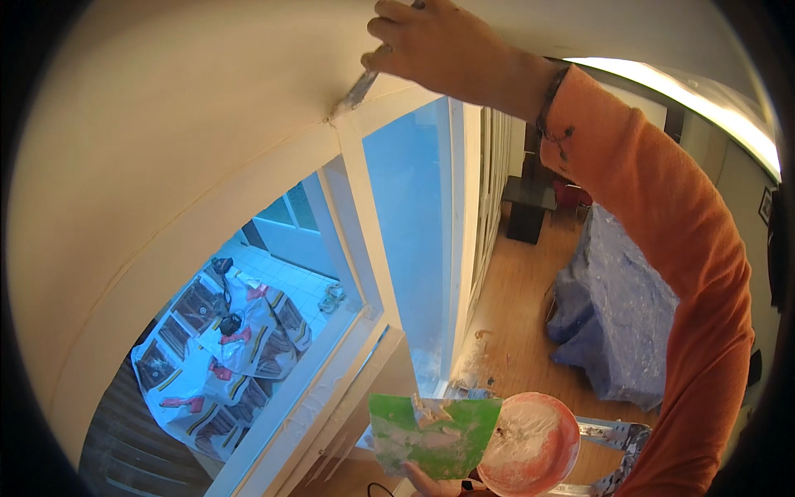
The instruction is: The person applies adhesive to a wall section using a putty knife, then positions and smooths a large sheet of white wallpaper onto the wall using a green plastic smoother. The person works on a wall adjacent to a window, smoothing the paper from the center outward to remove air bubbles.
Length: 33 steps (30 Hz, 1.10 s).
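Note:
My right hand (431, 41), raised at the top, grips a putty knife (359, 89). Its blade touches the seam where the cream wall (166, 108) meets the top of the window frame (352, 137). Low in the view, the thumb of my left hand (424, 482) presses on a green rectangular plastic putty board (431, 443) smeared with pale filler; the other fingers are hidden. Right beside the board is a round red bowl (570, 443) coated inside with the same filler. What supports the bowl cannot be made out.
Below me stands a metal ladder (609, 432), splashed with white. A plastic-covered bulky shape (613, 306) rests on the wooden floor (513, 323), with a dark table (528, 195) farther off. Through the window, a sheet-covered pile (236, 340) sits on tiles.

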### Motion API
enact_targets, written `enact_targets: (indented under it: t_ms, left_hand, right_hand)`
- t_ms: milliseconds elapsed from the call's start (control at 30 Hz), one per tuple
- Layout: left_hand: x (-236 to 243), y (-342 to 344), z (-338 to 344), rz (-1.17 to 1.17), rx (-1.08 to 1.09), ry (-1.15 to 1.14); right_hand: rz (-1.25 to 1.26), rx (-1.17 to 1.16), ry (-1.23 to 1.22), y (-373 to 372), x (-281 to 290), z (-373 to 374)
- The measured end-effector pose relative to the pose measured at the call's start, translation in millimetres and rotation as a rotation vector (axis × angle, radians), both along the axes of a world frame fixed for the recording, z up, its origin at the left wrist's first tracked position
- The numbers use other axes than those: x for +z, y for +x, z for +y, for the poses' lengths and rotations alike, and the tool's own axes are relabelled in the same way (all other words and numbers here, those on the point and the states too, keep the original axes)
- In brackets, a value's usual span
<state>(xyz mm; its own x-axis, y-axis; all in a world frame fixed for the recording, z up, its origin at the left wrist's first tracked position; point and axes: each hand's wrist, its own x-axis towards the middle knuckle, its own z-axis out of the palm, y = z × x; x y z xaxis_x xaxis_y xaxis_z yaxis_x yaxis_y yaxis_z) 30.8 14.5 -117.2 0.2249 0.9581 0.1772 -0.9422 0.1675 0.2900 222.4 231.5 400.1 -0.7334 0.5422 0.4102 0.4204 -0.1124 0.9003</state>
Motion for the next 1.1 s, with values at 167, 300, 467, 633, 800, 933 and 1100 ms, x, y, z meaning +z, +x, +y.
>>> enact_targets:
  t_ms: [167,300,467,633,800,933,1100]
  left_hand:
    - [-1.3,-0.7,1.7,0.048,-0.006,0.019]
    - [-9.9,-1.8,-1.7,-0.009,-0.052,-0.015]
    - [-13.0,-3.7,-0.7,-0.009,-0.027,-0.050]
    - [-15.0,-2.5,-1.3,-0.013,-0.035,-0.072]
    - [-16.7,-2.2,-2.0,-0.019,-0.035,-0.088]
    - [-17.3,-2.2,-2.5,-0.023,-0.026,-0.104]
    - [-16.9,0.5,-2.5,-0.027,-0.032,-0.107]
  right_hand:
    - [-0.017,0.107,-0.002,5.9,7.3,12.2]
    - [-0.051,0.072,-0.010,3.5,18.1,13.0]
    - [0.064,-0.048,-0.081,-7.8,23.3,16.3]
    - [0.110,-0.004,-0.042,2.7,2.6,-1.3]
    - [0.154,-0.183,0.009,6.1,5.1,-7.5]
    - [0.193,-0.056,-0.004,19.5,4.6,-12.0]
    - [0.256,0.008,0.095,48.6,-16.7,-1.5]
